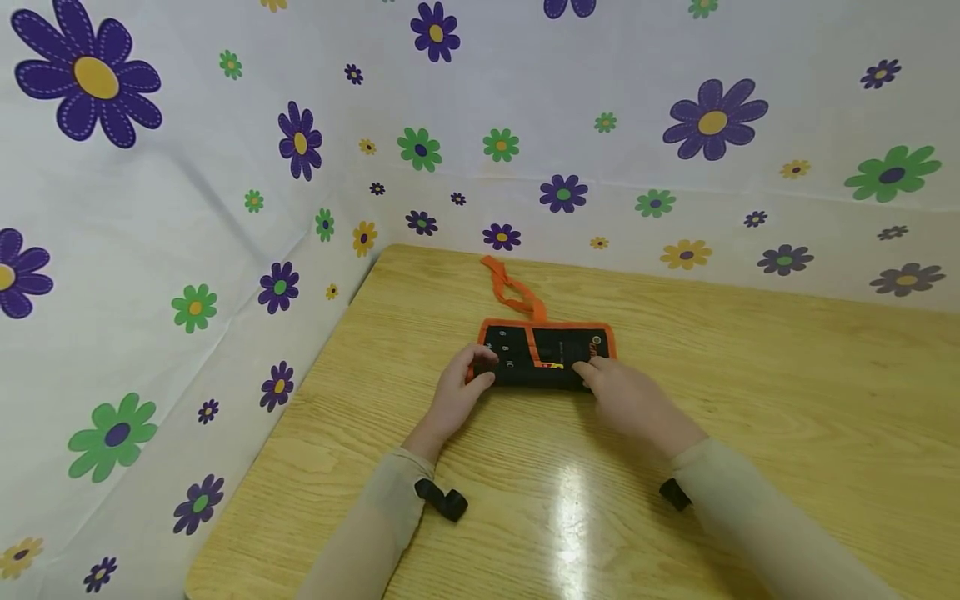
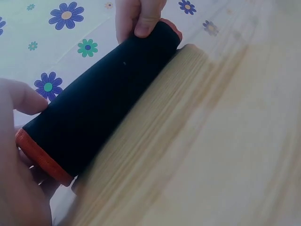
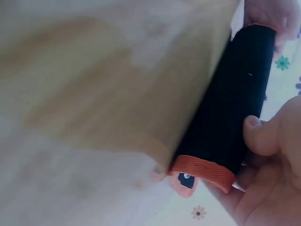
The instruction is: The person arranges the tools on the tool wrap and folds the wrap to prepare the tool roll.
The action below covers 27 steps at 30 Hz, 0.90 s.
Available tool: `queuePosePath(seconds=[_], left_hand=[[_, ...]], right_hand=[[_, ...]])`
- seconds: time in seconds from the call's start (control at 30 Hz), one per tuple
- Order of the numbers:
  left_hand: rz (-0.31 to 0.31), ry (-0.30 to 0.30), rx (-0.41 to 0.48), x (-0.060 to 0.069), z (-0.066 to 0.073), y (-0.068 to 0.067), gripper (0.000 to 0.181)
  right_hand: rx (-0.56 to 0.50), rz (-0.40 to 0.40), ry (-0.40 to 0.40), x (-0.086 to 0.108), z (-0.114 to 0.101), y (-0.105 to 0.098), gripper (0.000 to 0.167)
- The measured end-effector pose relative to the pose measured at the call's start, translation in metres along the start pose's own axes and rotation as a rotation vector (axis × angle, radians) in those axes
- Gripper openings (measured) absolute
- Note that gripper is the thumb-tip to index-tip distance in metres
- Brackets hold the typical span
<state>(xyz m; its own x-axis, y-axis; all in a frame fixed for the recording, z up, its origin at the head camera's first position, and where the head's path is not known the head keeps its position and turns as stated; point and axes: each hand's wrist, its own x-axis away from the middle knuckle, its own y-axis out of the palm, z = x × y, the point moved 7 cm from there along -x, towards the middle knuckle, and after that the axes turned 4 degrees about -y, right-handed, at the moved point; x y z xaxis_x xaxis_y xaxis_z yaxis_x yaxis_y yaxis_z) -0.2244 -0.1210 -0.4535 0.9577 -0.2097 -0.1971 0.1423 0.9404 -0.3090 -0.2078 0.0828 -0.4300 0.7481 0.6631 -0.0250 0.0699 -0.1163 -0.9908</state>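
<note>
A black fabric tool roll (image 1: 513, 352) with orange trim lies on the table, its near side rolled into a thick fold. White numbers mark its left part, and a small red-and-yellow label sits at the middle. My left hand (image 1: 459, 385) grips the left end; in the left wrist view its thumb lies on the black roll (image 2: 101, 96) and its other fingers go underneath. My right hand (image 1: 626, 398) grips the right part of the fold. In the right wrist view that thumb presses the roll (image 3: 225, 103) near its orange edge. Whatever is inside the roll is hidden.
An orange strap (image 1: 538, 312) trails from the roll's far edge toward the back of the wooden table (image 1: 787, 400). White flower-patterned sheeting (image 1: 525, 100) stands behind the table and along its left side. Black bands (image 1: 442, 500) hang at both wrists.
</note>
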Motion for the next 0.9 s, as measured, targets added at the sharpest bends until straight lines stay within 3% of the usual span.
queuePosePath(seconds=[0.03, 0.13, 0.27, 0.33, 0.47, 0.7, 0.9], left_hand=[[-0.004, 0.003, 0.008, 0.001, 0.005, -0.001, 0.024], [0.001, -0.042, 0.041, 0.000, 0.002, -0.001, 0.030], [0.057, -0.118, 0.038, -0.005, -0.023, -0.001, 0.037], [0.089, -0.136, 0.012, -0.005, -0.024, -0.002, 0.037], [0.124, -0.128, -0.081, -0.004, -0.024, -0.004, 0.032], [0.115, -0.118, -0.145, -0.005, -0.024, -0.004, 0.027], [0.148, -0.093, -0.218, -0.006, -0.023, -0.009, 0.027]], right_hand=[[-0.020, -0.006, 0.003, -0.001, 0.001, -0.001, 0.043], [-0.141, -0.056, 0.059, -0.005, 0.008, -0.001, 0.048], [-0.309, -0.107, 0.160, -0.006, 0.018, 0.004, 0.063], [-0.340, -0.112, 0.175, -0.006, 0.020, 0.006, 0.065], [-0.290, -0.062, 0.138, -0.007, 0.018, 0.002, 0.053], [0.028, 0.197, -0.036, -0.008, 0.006, -0.019, 0.039], [0.195, 0.227, -0.092, -0.008, -0.003, -0.020, 0.032]])
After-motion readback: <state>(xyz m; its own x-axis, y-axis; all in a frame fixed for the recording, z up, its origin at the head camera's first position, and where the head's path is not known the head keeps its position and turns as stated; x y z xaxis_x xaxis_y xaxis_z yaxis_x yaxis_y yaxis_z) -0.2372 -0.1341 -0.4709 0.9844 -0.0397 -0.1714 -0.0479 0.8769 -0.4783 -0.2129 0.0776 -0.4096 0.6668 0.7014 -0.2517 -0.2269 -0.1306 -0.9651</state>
